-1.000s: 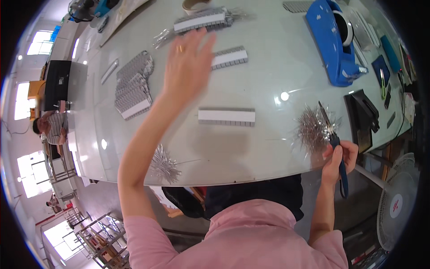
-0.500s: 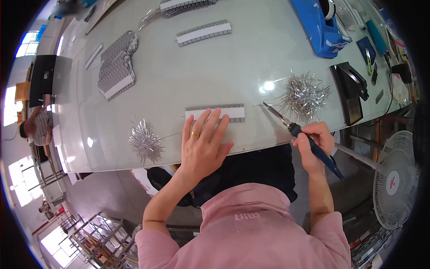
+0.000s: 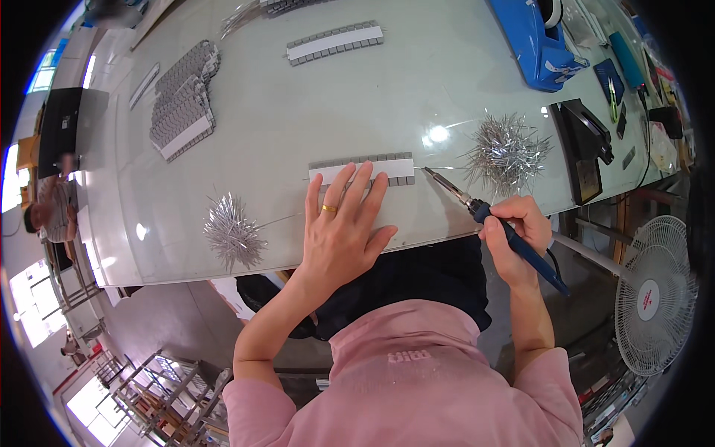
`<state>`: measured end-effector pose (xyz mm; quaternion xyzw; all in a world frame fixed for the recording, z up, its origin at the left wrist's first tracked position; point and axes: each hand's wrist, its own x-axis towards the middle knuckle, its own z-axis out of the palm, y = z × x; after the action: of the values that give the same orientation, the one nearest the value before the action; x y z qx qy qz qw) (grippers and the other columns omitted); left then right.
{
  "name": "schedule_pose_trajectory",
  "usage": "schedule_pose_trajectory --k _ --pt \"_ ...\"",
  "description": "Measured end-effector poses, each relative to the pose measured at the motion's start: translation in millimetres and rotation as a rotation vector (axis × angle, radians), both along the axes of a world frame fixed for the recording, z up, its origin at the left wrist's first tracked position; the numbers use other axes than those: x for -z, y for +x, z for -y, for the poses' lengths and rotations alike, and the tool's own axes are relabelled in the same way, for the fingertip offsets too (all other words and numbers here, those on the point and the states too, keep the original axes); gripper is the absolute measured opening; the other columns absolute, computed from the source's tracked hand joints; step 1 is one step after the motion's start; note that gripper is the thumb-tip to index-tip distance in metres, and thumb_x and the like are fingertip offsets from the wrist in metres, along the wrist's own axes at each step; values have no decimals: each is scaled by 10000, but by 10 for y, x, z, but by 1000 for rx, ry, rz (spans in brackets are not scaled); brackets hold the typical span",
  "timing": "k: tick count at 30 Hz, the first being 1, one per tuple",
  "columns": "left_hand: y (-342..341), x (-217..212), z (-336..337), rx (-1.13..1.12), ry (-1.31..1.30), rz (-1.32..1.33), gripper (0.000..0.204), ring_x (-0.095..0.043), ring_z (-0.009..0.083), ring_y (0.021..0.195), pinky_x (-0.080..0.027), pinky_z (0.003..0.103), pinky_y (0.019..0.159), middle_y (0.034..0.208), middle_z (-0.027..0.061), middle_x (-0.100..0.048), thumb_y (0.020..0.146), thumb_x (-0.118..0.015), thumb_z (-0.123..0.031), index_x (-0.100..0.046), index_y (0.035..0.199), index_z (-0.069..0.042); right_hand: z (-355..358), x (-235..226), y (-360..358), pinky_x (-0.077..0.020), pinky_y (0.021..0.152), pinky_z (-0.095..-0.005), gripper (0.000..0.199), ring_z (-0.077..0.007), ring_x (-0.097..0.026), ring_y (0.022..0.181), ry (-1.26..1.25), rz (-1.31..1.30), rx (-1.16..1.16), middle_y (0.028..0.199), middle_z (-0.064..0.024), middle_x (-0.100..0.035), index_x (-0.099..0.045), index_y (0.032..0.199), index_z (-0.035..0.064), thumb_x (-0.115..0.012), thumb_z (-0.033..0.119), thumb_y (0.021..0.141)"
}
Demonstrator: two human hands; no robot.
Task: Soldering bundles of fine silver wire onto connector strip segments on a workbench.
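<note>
My left hand lies flat with its fingers spread, pressing on a segmented grey strip with a white band along its middle. My right hand grips the dark blue handle of a soldering iron. The iron's tip is close to a thin wire at the strip's right end; whether they touch I cannot tell. To the right sits a spiky heap of silver wire pieces. A smaller silver heap is to the left of my left hand.
Another grey strip lies farther back, and stacked strips are at the left. On the right stand a blue tape dispenser, a black stand and green-handled snips. A white fan is beside the table; a person sits far left.
The soldering iron's tip has come left, nearer the strip's right end. My left hand and the strip have shifted slightly away from me. The whole view has moved a little.
</note>
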<state>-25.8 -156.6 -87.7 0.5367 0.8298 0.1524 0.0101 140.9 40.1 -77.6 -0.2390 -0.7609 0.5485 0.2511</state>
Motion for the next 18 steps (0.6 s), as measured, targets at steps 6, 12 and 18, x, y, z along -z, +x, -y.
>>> schedule_pose_trajectory --k 6,12,18 --pt "-5 0 -9 1 -15 10 652 -372 273 1321 -251 550 1084 1429 95 -416 809 -691 -344 -472 1370 -93 4 -37 -42 -472 582 -223 130 -103 -585 604 28 6 -10 706 -65 -624 -593 855 -1 -694 13 775" --pt "-6 1 -8 6 -13 9 659 -368 271 1330 -257 555 1081 1433 95 -414 803 -697 -341 -473 1370 -92 4 -46 -69 -471 579 -227 124 -106 -582 599 20 10 -13 692 -63 -618 -600 845 -2 -696 11 769" --pt "-9 4 -17 12 -14 18 658 -364 270 1335 -257 561 1079 1435 95 -412 804 -695 -345 -474 1372 -94 -38 -134 -111 -467 556 -235 131 -120 -588 579 137 22 -68 685 -68 -617 -604 819 -2 -706 4 738"
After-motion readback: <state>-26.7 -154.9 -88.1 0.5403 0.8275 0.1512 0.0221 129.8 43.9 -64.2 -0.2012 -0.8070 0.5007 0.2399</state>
